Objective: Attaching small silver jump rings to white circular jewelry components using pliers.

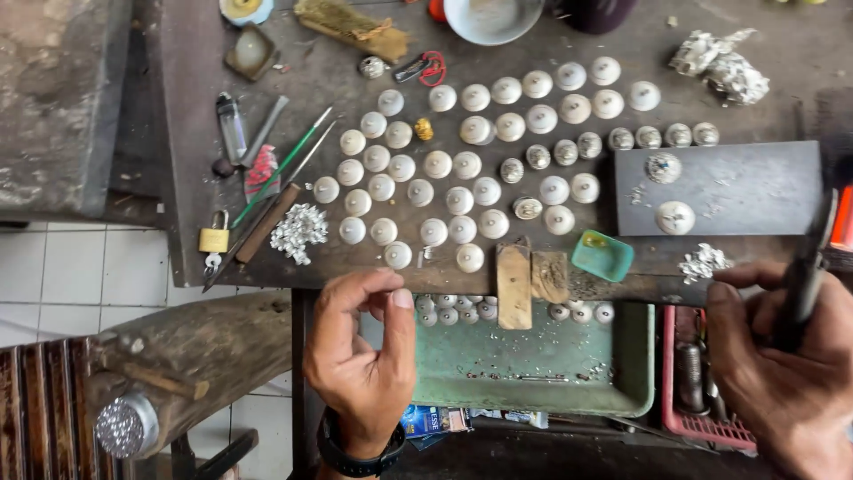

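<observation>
My left hand [360, 351] hovers below the front edge of the dark workbench [195, 178], thumb and fingertips pinched together; whether something tiny sits between them I cannot tell. My right hand [786, 364] at the lower right grips a dark slim tool [809, 271] that points up toward a grey metal slab [746, 182]. Two round silver pieces [665, 167] lie on that slab. Several white domed buttons [444, 191] are spread in rows over the bench.
A green tray [640, 356] with more buttons hangs under the bench edge, beside a red tray [711, 427]. A small teal dish [602, 255], wooden blocks [514, 284], silver scraps [298, 231], a padlock [213, 238], brushes and files lie on the bench. A wooden stump [178, 356] stands lower left.
</observation>
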